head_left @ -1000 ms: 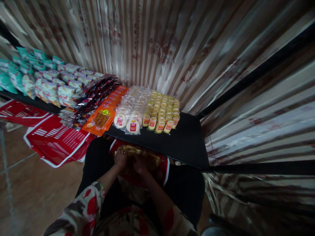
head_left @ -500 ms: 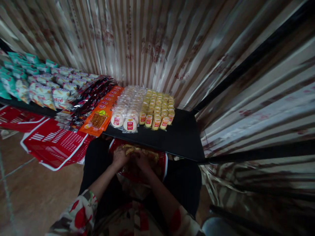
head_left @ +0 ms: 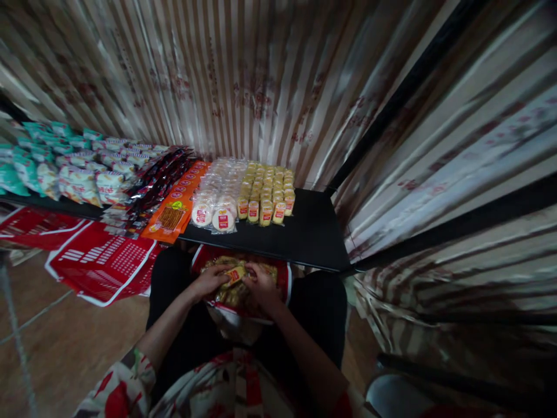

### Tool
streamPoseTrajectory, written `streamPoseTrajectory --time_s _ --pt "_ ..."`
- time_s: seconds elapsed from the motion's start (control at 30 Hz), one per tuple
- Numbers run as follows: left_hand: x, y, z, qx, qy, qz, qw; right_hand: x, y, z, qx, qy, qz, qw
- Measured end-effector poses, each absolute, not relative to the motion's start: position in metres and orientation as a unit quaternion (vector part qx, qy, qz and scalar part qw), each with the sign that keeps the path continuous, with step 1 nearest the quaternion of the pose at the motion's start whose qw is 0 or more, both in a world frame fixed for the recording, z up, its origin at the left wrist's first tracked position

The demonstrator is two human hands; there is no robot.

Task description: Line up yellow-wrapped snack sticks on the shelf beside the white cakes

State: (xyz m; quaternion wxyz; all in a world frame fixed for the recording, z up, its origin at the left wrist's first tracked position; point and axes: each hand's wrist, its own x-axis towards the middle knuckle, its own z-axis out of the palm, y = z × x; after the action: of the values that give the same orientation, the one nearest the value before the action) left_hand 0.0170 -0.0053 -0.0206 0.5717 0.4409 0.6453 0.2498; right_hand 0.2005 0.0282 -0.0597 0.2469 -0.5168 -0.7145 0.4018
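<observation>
A small yellow snack packet (head_left: 235, 275) with a red label is held between my two hands over the red basket on my lap. My left hand (head_left: 211, 281) grips its left end, fingers closed. At the other end, my right hand (head_left: 260, 284) pinches it with thumb and fingers. Below them the red basket (head_left: 289, 285) with a white rim holds many similar yellow packets (head_left: 237, 298). Just beyond, matching yellow packets (head_left: 266, 213) stand in rows on the black shelf (head_left: 315, 232).
Left of the yellow rows lie round white packaged cakes (head_left: 223, 219), an orange bag (head_left: 174, 212), dark packets (head_left: 152, 186) and white-and-teal bags (head_left: 80, 183). More red baskets (head_left: 104, 261) sit on the floor at left. Black bars (head_left: 391, 104) and a striped curtain (head_left: 270, 75) bound the shelf.
My hands have come up from among the packets in the basket, and one yellow packet now shows label-up between them. The view has shifted slightly.
</observation>
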Motion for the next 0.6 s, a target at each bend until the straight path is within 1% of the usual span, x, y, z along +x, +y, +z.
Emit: streamPoseTrajectory --time_s 0.07,0.17,0.27,0.4,0.6 --pt "0.016 -0.002 -0.013 0.484 0.623 0.249 0.562 0.206 0.027 -0.049 -0.503 -0.730 0.392 0.245" --pt "0.019 0.007 0.001 0.510 0.593 0.241 0.574 0.214 0.026 -0.034 -0.493 -0.721 0.412 0.261" --pt "0.026 0.018 0.015 0.545 0.565 0.205 0.585 0.224 0.026 -0.019 -0.475 -0.738 0.396 0.271" --pt "0.041 0.035 0.034 0.664 0.536 0.132 0.505 0.238 0.027 -0.002 -0.442 -0.781 0.360 0.254" --pt "0.070 0.058 0.062 0.735 0.534 0.094 0.407 0.260 0.037 0.009 -0.491 -0.745 0.364 0.267"
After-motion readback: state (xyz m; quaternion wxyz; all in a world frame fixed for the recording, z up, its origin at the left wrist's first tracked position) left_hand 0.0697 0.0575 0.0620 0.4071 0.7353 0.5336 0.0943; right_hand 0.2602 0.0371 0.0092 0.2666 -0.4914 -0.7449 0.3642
